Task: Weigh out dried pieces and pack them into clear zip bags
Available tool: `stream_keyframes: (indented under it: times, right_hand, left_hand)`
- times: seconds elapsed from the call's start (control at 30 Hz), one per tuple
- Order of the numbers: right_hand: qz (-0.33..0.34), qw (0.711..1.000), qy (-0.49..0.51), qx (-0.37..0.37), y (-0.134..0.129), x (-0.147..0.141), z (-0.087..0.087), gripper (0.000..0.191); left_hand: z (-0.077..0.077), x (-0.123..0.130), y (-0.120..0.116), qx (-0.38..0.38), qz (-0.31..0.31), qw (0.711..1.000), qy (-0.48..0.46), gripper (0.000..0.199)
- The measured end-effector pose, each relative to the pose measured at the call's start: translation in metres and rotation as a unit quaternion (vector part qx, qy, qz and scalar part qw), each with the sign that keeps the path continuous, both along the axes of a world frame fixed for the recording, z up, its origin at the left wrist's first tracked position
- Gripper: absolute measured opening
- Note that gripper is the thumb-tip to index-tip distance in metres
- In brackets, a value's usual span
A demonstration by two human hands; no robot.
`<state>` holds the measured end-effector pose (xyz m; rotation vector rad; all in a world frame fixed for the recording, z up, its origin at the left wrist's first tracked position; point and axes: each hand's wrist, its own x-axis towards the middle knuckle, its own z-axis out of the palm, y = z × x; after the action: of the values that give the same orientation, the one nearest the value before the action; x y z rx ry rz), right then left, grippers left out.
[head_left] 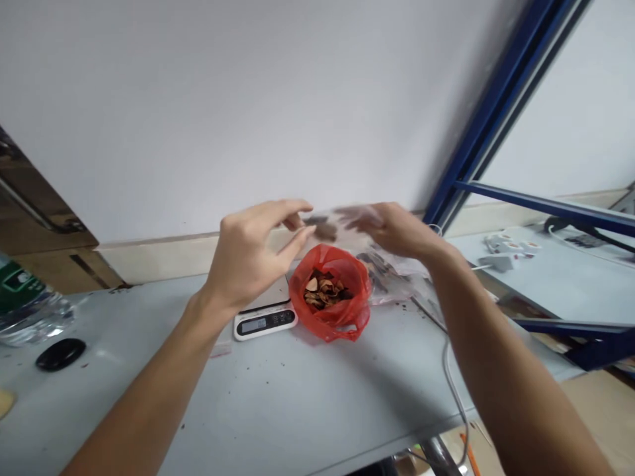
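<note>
A clear plastic bag [326, 229] with dark pieces in it hangs blurred between my hands, above a red plastic bag. My left hand [258, 248] has its thumb and fingers curled at the clear bag's left side. Over on the other side, my right hand [389, 228] is at the clear film, its fingertips smeared by motion. Below, the red plastic bag [330, 324] stands with its mouth wide, and dried brown slices [325, 291] lie inside it. It sits at the right of a white digital scale [265, 322], partly covering it.
Another clear bag [389, 277] of dark pieces lies right of the red one. A large bottle [30, 304] and a black oval object [60, 354] are at left. A white cable [454, 377] crosses the table's right front edge. A blue metal frame [489, 112] rises at right.
</note>
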<state>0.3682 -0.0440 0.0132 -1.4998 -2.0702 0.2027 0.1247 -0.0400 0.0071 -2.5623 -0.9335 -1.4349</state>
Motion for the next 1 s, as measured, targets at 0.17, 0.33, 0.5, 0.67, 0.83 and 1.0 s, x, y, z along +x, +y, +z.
stream_keyframes:
  times: [0.17, 0.33, 0.5, 0.67, 0.83, 1.0]
  right_hand:
    - [-0.136, 0.979, -0.062, 0.139, -0.018, 0.074, -0.044, 0.058]
    - [-0.076, 0.981, -0.163, -0.076, -0.030, 0.098, -0.094, 0.069]
    - [-0.127, 0.984, -0.121, -0.003, -0.028, 0.079, -0.071, 0.050]
    - [-0.052, 0.997, -0.056, -0.012, -0.019, 0.017, -0.047, 0.026]
    - [-0.020, 0.972, -0.148, -0.180, 0.006, -0.042, -0.060, 0.032]
    - [0.020, 0.958, -0.187, -0.219, 0.034, -0.070, -0.078, 0.016]
  left_hand:
    - [-0.027, 0.001, 0.011, -0.080, -0.051, 0.994, 0.045, 0.022]
    - [-0.032, 0.000, 0.014, -0.125, -0.046, 0.990, 0.043, 0.025]
    - [-0.030, -0.007, 0.013, -0.187, -0.080, 0.971, 0.126, 0.024]
    - [-0.035, -0.019, 0.011, -0.279, -0.127, 0.930, 0.201, 0.023]
    - [-0.034, -0.027, 0.011, -0.291, -0.115, 0.928, 0.204, 0.024]
    - [-0.031, -0.031, 0.010, -0.294, -0.113, 0.927, 0.205, 0.024]
